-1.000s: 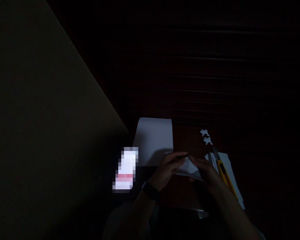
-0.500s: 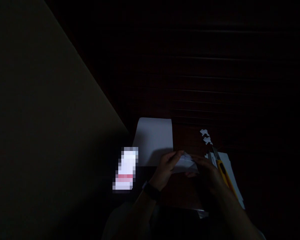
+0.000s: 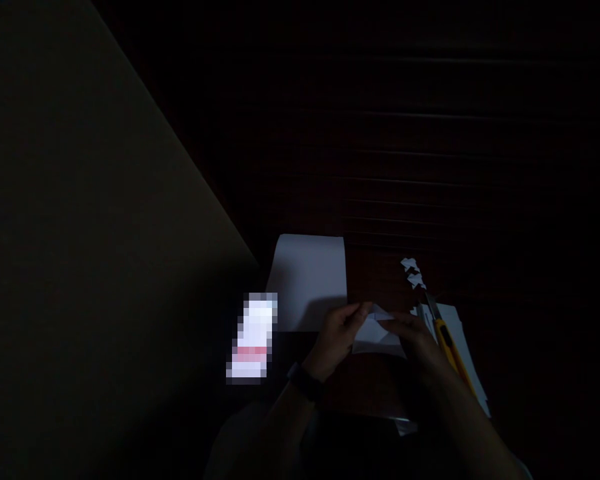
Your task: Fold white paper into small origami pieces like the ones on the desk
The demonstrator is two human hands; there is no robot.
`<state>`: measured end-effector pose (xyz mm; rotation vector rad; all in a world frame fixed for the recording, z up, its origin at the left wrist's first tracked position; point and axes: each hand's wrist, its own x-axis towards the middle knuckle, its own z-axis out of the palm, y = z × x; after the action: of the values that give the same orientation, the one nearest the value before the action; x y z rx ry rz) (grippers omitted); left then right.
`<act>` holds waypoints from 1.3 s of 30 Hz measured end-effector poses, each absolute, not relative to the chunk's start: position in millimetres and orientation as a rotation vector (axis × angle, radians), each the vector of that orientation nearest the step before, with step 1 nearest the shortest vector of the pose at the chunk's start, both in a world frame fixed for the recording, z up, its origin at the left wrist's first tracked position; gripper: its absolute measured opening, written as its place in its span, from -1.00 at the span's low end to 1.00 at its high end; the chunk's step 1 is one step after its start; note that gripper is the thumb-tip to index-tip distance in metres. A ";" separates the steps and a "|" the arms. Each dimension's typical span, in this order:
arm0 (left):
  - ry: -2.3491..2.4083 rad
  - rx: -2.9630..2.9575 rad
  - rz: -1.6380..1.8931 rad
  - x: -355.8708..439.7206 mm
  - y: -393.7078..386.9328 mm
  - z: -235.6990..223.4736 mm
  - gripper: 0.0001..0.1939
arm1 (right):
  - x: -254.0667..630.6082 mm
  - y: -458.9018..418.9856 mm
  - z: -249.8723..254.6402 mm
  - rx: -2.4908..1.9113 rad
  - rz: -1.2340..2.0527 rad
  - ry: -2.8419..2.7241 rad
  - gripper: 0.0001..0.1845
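Between my two hands is a small sheet of white paper (image 3: 379, 341), creased and partly folded at its far edge. My left hand (image 3: 337, 330), with a dark band on its wrist, pinches the paper's far left corner between thumb and fingers. On the other side my right hand (image 3: 416, 340) has its fingers on the paper's right part, near the fold; its thumb is hard to make out in the dark. Just right of that hand lies a yellow utility knife (image 3: 449, 347) with its blade out, resting on a stack of white paper (image 3: 467, 347).
A larger white sheet (image 3: 310, 270) lies at the back left. A lit, pixelated screen (image 3: 253, 337) stands left of my hands. Small folded paper pieces (image 3: 414, 280) lie beyond the knife. A pale wall (image 3: 80, 233) rises on the left, and the dark wooden table (image 3: 360, 393) ends close to me.
The paper between my hands has turned a little and shows more of its near side. My right hand's fingers have shifted slightly left over it. The other things stay put.
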<state>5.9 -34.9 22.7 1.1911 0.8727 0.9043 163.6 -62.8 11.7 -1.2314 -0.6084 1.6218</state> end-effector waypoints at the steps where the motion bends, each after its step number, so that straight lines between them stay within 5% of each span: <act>1: 0.870 1.186 0.901 5.9 -35.2 23.3 -0.61 | 164.4 -63.1 10.8 -1.218 1.634 -0.622 -0.94; 39: 0.844 1.102 0.842 3.8 -37.1 17.9 -0.58 | 167.7 -66.9 9.2 -1.145 1.775 -0.645 -0.83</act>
<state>3.8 -37.1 17.9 1.1022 0.8444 0.8418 167.7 -66.9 9.2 -1.1447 -0.6451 1.7745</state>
